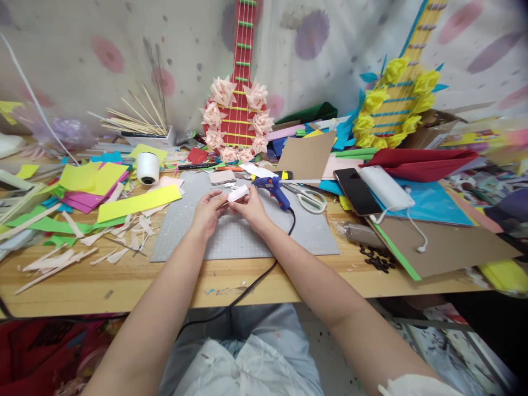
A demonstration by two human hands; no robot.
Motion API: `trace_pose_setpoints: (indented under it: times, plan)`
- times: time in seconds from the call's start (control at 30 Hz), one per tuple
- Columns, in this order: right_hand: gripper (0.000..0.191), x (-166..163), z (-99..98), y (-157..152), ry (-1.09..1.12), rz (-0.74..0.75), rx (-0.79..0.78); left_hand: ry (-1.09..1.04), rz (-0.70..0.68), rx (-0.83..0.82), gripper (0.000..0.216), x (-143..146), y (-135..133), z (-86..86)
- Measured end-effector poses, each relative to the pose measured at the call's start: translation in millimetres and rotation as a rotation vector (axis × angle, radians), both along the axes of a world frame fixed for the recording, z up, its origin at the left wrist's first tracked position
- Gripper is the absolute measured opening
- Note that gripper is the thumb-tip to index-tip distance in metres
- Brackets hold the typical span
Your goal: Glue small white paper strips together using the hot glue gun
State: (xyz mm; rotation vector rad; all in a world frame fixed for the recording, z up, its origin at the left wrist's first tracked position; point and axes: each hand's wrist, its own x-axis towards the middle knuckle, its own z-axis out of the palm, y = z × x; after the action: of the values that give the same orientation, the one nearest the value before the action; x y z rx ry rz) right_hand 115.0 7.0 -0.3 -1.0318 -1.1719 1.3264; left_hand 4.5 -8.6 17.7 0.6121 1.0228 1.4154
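Note:
Both my hands meet over a grey cutting mat (243, 236) at the middle of the wooden table. A small pale pink paper piece (238, 193) is pinched between them. My left hand (209, 210) grips its left end with curled fingers. My right hand (249, 209) holds its right end between thumb and fingertips. A blue glue gun (274, 190) lies just right of my right hand, with its black cord (264, 269) running off the table's front edge.
Scissors (309, 199) lie right of the glue gun. A phone (355, 190) and white power bank (385, 188) rest on cardboard at right. Coloured paper sheets (138, 202), paper scraps and a white tape roll (147, 168) fill the left. Two paper guitars (239, 104) lean on the back wall.

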Motion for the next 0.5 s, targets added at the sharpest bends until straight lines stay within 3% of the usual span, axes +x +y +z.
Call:
trace_pose_setpoints:
  times: [0.17,0.5]
  plan:
    - [0.045,-0.1,-1.4,0.1,-0.016,0.002,0.001,0.048,0.085,0.018,0.031,1.8,-0.1,-2.4]
    - [0.046,3.1,3.2,-1.0,-0.009,0.022,-0.016,0.067,0.05,0.012,0.04,1.3,-0.2,-2.3]
